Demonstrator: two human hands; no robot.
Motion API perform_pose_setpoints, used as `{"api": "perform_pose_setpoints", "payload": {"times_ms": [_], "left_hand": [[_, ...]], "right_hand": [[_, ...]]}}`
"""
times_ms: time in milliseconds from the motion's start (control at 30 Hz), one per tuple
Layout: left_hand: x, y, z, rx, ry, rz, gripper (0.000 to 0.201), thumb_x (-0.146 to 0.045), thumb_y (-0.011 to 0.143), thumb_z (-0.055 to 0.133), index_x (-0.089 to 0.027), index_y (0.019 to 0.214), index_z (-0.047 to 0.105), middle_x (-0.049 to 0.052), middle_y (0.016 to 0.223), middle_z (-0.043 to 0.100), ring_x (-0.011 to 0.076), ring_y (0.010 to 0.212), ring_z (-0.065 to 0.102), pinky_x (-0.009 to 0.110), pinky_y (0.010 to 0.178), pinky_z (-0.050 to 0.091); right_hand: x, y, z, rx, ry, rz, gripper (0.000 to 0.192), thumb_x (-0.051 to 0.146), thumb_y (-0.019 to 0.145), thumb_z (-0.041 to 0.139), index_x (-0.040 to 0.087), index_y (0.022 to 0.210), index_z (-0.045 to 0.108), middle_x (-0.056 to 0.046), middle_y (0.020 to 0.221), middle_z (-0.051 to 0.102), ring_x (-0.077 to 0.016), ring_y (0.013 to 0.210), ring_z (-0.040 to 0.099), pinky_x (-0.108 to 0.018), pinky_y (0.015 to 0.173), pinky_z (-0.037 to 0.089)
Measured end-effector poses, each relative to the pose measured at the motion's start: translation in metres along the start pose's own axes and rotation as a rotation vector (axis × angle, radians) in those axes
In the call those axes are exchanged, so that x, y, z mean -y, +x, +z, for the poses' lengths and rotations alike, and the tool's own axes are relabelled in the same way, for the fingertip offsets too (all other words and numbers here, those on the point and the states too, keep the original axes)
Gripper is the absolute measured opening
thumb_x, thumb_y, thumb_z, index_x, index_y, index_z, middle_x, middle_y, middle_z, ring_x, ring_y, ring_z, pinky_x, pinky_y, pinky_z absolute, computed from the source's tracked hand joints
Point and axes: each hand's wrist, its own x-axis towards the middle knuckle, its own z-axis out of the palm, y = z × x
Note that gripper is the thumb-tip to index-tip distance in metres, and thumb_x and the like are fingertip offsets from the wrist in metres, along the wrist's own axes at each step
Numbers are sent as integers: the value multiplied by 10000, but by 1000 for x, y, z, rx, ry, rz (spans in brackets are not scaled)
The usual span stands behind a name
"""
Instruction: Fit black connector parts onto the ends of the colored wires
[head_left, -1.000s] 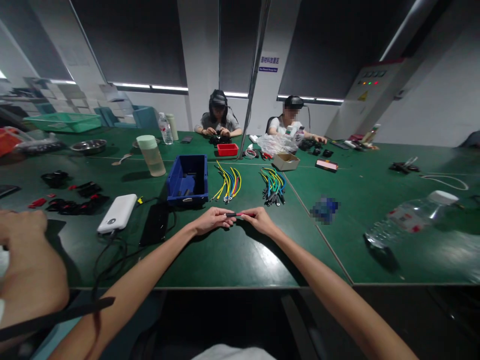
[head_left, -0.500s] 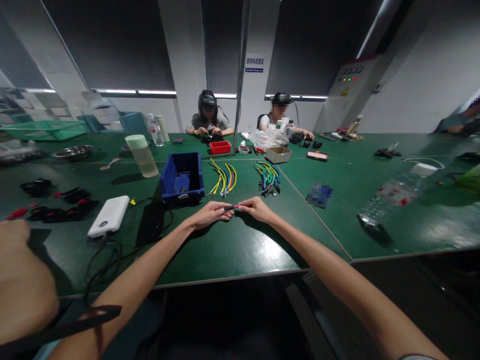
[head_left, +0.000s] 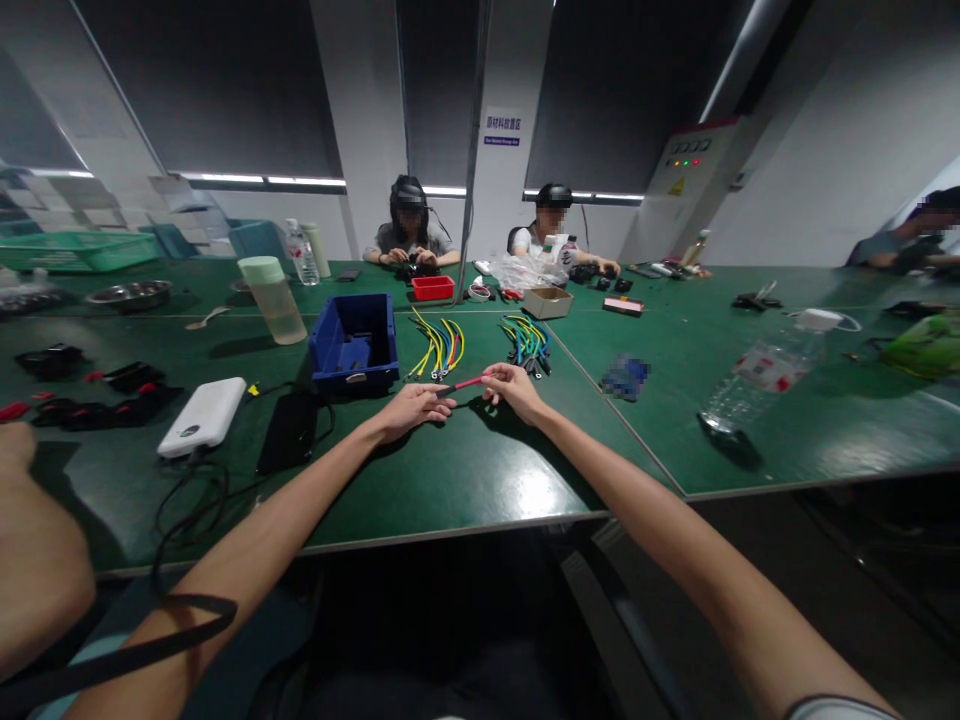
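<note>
Above the green table (head_left: 480, 480), a short red wire (head_left: 468, 383) with a black sleeve on its left part stretches between my hands. My left hand (head_left: 411, 408) is closed around the black part. The fingertips of my right hand (head_left: 514, 392) pinch the red part near its right end; that end is hidden. Just beyond my hands lies a bunch of mostly yellow and blue wires (head_left: 437, 348) with metal ring ends. To its right is a second bunch of yellow, green and blue wires (head_left: 527, 340) with black ends. A blue bin (head_left: 354, 345) stands beyond my left hand.
Left of my arms lie a white power bank (head_left: 202, 415) with cables and a black phone-like slab (head_left: 287, 432). A cup (head_left: 274, 300) stands behind. Rightward are a blurred blue item (head_left: 625, 378) and a water bottle (head_left: 769, 370). Co-workers sit across the table; another person's arm (head_left: 37, 550) is at left.
My right hand has moved away from my left along the wire, so more red shows between them. Its fingers have lifted into a fingertip pinch. The view has shifted slightly.
</note>
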Motion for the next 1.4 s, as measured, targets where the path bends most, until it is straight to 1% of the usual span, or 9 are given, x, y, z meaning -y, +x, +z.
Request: {"api": "perform_pose_setpoints", "payload": {"times_ms": [167,367,500,633,933,1133,1233,1300,1400], "left_hand": [[1,0,5,-55,86,58,308,-126,798,584,-53,1095,549,127,873,679,108,643,615,256,629,512],[3,3,3,-72,185,92,265,-171,771,596,-58,1010,609,114,834,680,99,605,598,249,598,508],[7,4,0,-48,220,131,281,-206,755,603,-64,996,623,115,840,681,107,611,604,263,606,512],[9,4,2,-31,302,161,218,-191,727,594,-74,904,642,90,771,680,104,583,590,253,589,496],[6,-2,8,-26,485,222,189,-172,726,541,-94,867,638,73,741,680,104,563,568,236,576,460],[1,-6,12,-54,592,293,161,-131,729,486,-115,841,600,55,706,667,119,566,577,238,566,453],[-10,-16,25,-60,755,426,112,-172,765,502,-124,759,603,40,662,649,126,583,575,240,582,436],[-20,-31,42,-41,819,536,136,-202,785,513,-132,706,600,29,644,639,129,607,573,250,627,436],[-33,-63,76,33,706,629,179,-248,813,522,-138,700,606,34,667,642,135,627,577,259,643,443]], "right_hand": [[2,-1,-5,-84,42,-22,420,463,643,728,146,892,609,-29,728,640,-130,594,622,-190,439,432],[7,0,-15,-200,34,-92,412,509,690,673,157,899,623,-24,746,626,-107,595,590,-186,445,416],[10,4,-23,-336,-43,-156,389,539,720,627,162,811,600,-9,686,601,-94,529,557,-195,429,404],[14,7,-34,-492,-154,-229,385,553,754,584,173,817,566,1,650,583,-103,516,553,-200,431,424],[31,23,-84,-783,-280,-314,464,605,784,486,160,899,551,-32,732,618,-132,575,590,-217,459,446],[38,50,-115,-914,-399,-258,447,540,818,463,133,949,595,-88,800,658,-172,599,625,-278,524,476],[40,69,-120,-900,-573,-177,416,493,802,511,117,906,655,-124,814,683,-225,725,652,-321,649,500],[40,82,-121,-853,-700,-74,374,463,779,553,129,880,688,-131,822,697,-248,815,653,-332,732,495],[38,101,-121,-745,-857,88,332,440,747,596,165,888,717,-126,861,708,-257,907,643,-340,813,474]]}}
